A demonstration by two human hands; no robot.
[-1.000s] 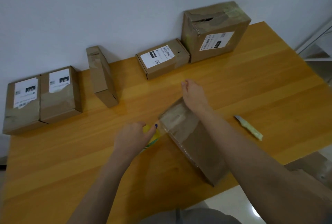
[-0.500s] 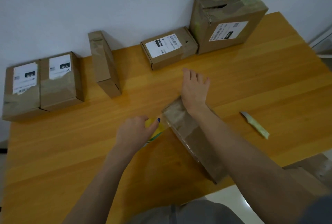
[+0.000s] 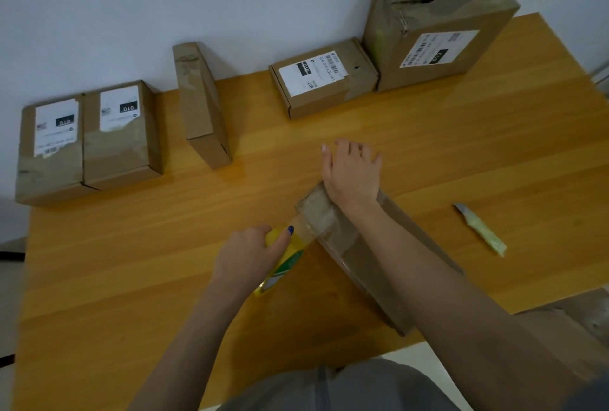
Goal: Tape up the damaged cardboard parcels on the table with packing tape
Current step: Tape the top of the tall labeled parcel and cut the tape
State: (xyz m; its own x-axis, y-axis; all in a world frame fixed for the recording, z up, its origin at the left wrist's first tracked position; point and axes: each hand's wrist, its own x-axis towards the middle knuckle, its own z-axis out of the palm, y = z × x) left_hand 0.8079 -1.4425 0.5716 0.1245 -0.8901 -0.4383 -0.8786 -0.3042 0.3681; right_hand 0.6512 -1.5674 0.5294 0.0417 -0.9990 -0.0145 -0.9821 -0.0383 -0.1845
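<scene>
A flat brown parcel [image 3: 359, 255] lies at an angle on the wooden table [image 3: 131, 262] in front of me. My left hand [image 3: 250, 255] grips a yellow roll of packing tape [image 3: 283, 260] beside the parcel's left edge, and a clear strip [image 3: 304, 229] runs from the roll onto the parcel's far end. My right hand [image 3: 351, 170] lies with straight fingers over the parcel's far end, fingertips reaching past it above the table.
Along the wall stand two labelled parcels side by side [image 3: 89, 137], a thin upright parcel [image 3: 201, 104], a small labelled box [image 3: 323, 77] and a large torn box [image 3: 438, 21]. A pale green utility knife [image 3: 479, 229] lies at the right. Another brown box [image 3: 580, 315] sits below the table's right edge.
My right hand has slid forward along the parcel to its far end and flattened out. My left hand still holds the tape roll in the same spot. The view has tilted slightly.
</scene>
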